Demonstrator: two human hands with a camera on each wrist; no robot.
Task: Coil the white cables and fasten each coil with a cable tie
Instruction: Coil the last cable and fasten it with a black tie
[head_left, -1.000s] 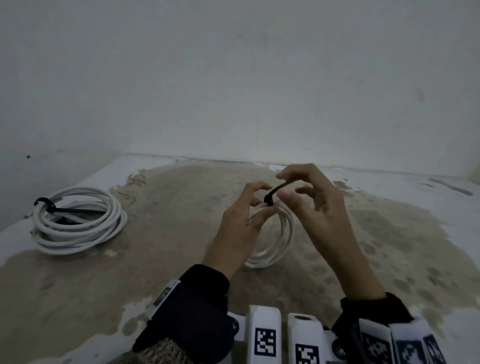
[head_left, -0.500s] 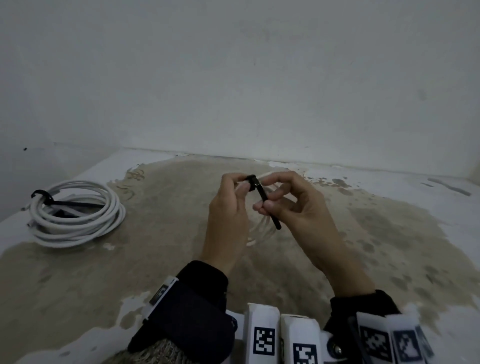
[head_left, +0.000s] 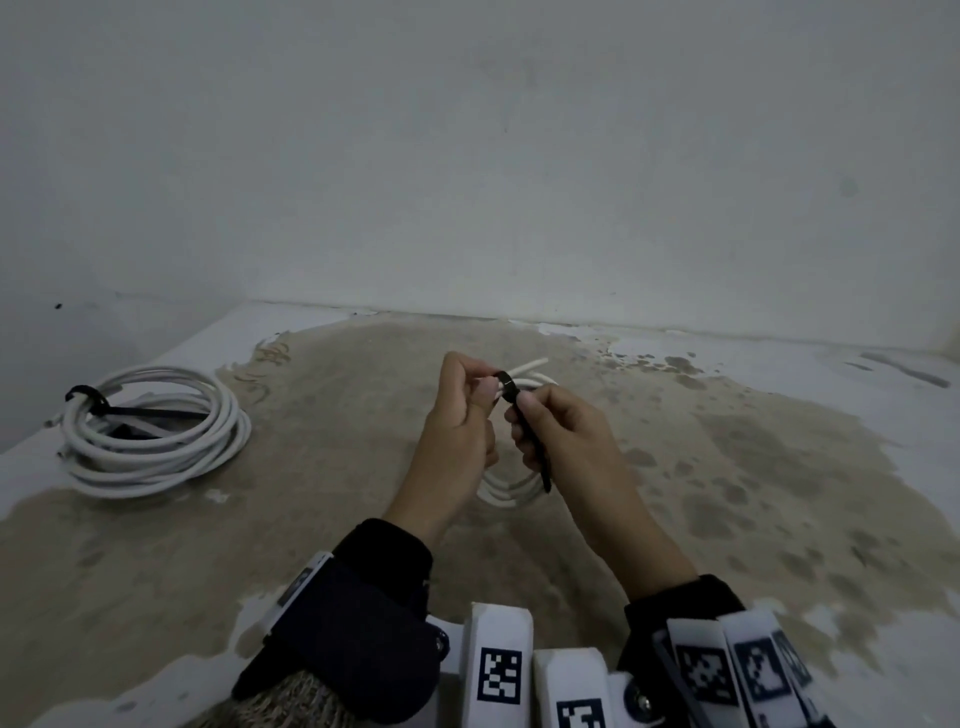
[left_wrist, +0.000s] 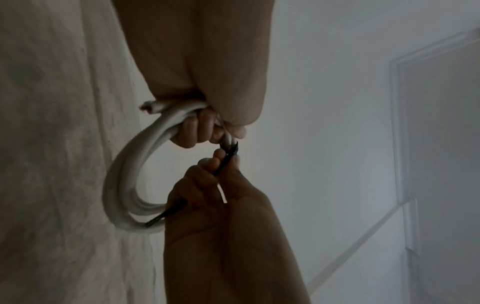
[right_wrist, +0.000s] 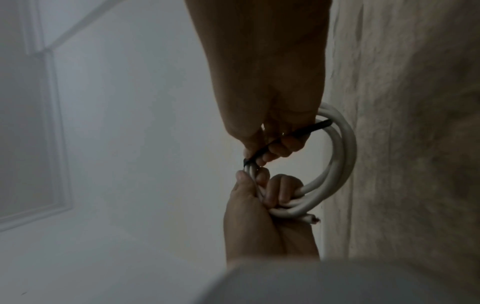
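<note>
A small white cable coil (head_left: 506, 496) hangs in the air over the stained floor, and my left hand (head_left: 483, 389) grips its top strands. A black cable tie (head_left: 506, 387) wraps the coil just beside my left fingertips. My right hand (head_left: 522, 410) pinches the tie's tail, which runs down through the fist and sticks out below. In the left wrist view the coil (left_wrist: 124, 185) loops down from my left hand (left_wrist: 207, 131), with the tie (left_wrist: 230, 154) pinched in my right hand (left_wrist: 218, 164). The right wrist view shows the tie (right_wrist: 285, 135), the coil (right_wrist: 342, 154) and my left hand (right_wrist: 259, 191).
A larger white cable coil (head_left: 156, 431), bound with a black tie (head_left: 85, 400), lies on the floor at the left near the wall. A white wall (head_left: 519, 182) rises just behind the hands. The floor (head_left: 753, 467) is worn and blotchy brown.
The tie's loop has closed snug around the coil's strands. My right hand has drawn the tail downward and toward me, so more of it sticks out below the fist.
</note>
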